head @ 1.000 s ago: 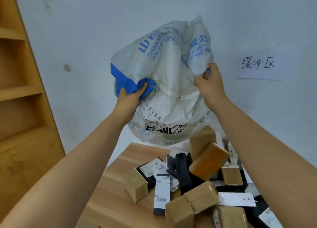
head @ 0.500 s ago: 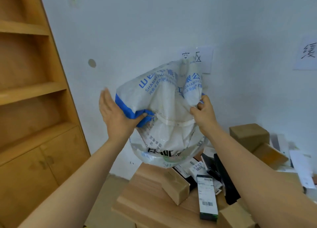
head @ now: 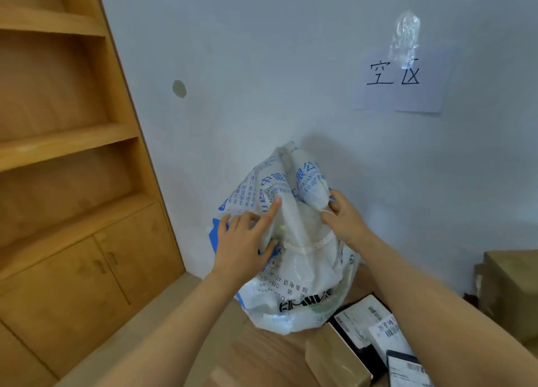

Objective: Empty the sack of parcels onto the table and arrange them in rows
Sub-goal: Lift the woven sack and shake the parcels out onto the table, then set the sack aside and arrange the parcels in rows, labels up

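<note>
Wood table (head: 262,354) is nearest, under the sack (head: 302,273). Parcels (head: 387,332) lie loose just right of the sack's lower edge: a brown box (head: 334,357) and a black parcel (head: 356,318) with white labels touching it. A bigger carton (head: 512,293) sits well right of the sack. No rows yet.

The sack stands bottom-up at the table's left end, mouth down and lower edge on the wood. It is white woven plastic with blue print, slack and folded in on itself.
- Left hand (head: 244,247): flat on the sack's left side, fingers apart and fairly straight, index laid up along the fabric.
- Right hand (head: 345,220): on the sack's upper right, fingers curled and pinching a fold.

Contents: no bulges, nothing showing through. Probably empty, but I can't see inside.

Step, as I read it: the tail end of emptying, with the limp sack being gathered.

Next:
- Get the sack off the table, and give it a shake or feel first in case a small parcel is snagged.
- Then sort the heap into rows.

Behind the sack is the wall, with a paper sign (head: 401,81) up and to the right. A wooden cabinet (head: 87,182) stands left of the sack.
</note>
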Demonstrator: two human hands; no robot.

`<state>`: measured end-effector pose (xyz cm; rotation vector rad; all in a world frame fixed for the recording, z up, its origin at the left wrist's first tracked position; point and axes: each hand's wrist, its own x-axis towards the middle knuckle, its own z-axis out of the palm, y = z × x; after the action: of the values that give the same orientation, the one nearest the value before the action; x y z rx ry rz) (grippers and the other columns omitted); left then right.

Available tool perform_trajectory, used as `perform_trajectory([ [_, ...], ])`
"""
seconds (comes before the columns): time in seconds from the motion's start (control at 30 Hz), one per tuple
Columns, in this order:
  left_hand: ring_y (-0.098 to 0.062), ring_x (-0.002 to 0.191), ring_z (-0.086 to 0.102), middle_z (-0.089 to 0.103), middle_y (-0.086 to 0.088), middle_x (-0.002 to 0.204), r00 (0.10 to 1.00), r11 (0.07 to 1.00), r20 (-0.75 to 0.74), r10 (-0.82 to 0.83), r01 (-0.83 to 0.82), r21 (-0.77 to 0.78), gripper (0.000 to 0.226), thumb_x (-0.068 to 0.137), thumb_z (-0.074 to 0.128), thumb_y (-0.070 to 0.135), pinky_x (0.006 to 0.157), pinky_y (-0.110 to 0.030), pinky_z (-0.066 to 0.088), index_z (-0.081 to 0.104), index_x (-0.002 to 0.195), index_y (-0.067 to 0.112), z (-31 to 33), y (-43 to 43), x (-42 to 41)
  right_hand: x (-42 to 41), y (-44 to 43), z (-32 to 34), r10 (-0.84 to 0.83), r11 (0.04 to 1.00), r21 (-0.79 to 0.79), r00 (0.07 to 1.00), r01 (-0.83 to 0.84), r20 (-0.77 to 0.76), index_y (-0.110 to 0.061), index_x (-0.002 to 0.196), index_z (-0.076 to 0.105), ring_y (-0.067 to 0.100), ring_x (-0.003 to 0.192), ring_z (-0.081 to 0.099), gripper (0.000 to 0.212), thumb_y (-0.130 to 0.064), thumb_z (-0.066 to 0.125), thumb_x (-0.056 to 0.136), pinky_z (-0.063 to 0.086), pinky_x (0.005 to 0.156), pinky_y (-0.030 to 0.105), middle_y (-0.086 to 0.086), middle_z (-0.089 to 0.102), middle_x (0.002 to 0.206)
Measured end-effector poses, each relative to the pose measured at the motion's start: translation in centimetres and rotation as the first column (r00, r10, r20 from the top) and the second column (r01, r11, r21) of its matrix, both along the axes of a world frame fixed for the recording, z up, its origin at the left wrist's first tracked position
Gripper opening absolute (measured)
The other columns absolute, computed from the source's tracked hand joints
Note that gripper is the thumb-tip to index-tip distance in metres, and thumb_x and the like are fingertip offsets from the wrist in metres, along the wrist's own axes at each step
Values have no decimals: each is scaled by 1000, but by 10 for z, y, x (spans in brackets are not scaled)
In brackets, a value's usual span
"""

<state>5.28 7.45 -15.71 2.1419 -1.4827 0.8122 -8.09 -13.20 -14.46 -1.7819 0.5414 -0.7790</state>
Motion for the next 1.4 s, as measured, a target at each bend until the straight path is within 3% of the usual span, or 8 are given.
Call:
perform_trajectory([
  [0.1,-21,78,54,52,0,90,1000,997,-8,11,-10,83,86,81,68,39,80,-42,44,17,150,42,-38,-17,9,8,-18,-39,-64,998,-32,992,61,-113,-11,136,46,20,112,57,57,13,53,84,42,73,3,4,58,122],
  [0.27,-23,73,50,50,-4,86,998,992,55,-21,14,122,84,75,72,32,70,-39,37,30,148,34,-59,-54,25,-5,-30,-76,-150,986,42,961,164,-234,-15,154,10,15,139,30,89,-17,70,88,30,101,18,-1,28,151],
  [0.4,-25,71,47,47,-6,83,996,987,36,-86,81,136,85,70,71,29,65,-36,32,35,147,31,-69,-73,48,-28,-10,-106,-386,919,6,905,393,-176,-19,144,36,10,130,38,67,-27,71,87,34,100,25,-7,40,139],
  [0.5,-26,68,47,47,-8,80,986,970,4,-167,164,182,91,65,75,25,61,-35,32,34,147,29,-80,-82,63,-45,35,-170,-492,867,-161,757,472,-430,-23,122,53,19,115,50,40,-32,67,85,39,90,31,1,49,126],
  [0.6,-27,65,46,47,-9,78,967,944,-59,-248,255,208,92,63,75,18,57,-34,33,38,146,27,-92,-90,75,-54,84,-226,-361,927,-226,555,298,-749,-36,131,42,22,127,36,73,-69,58,68,30,104,40,-3,37,134],
  [0.67,-27,63,46,45,-10,76,946,918,-98,-309,324,230,89,63,74,16,55,-32,31,40,146,25,-98,-96,78,-56,102,-251,-356,931,-273,433,243,-828,-39,140,30,23,125,32,89,-76,54,63,27,105,41,-2,33,136],
  [0.97,-20,61,32,43,-10,74,851,819,-217,-479,522,238,85,63,73,1,49,-28,26,46,142,19,-133,-121,63,-72,105,-271,-592,731,-359,278,580,-756,-38,147,24,24,123,31,84,-64,60,75,27,105,40,1,32,137],
  [1.4,-21,59,33,38,-8,73,831,801,-290,-474,544,251,86,66,71,-3,49,-29,26,43,144,20,-142,-141,53,-156,96,-276,-595,679,-420,116,603,-795,-36,151,18,27,127,29,97,-81,35,66,24,108,41,6,29,142],
])
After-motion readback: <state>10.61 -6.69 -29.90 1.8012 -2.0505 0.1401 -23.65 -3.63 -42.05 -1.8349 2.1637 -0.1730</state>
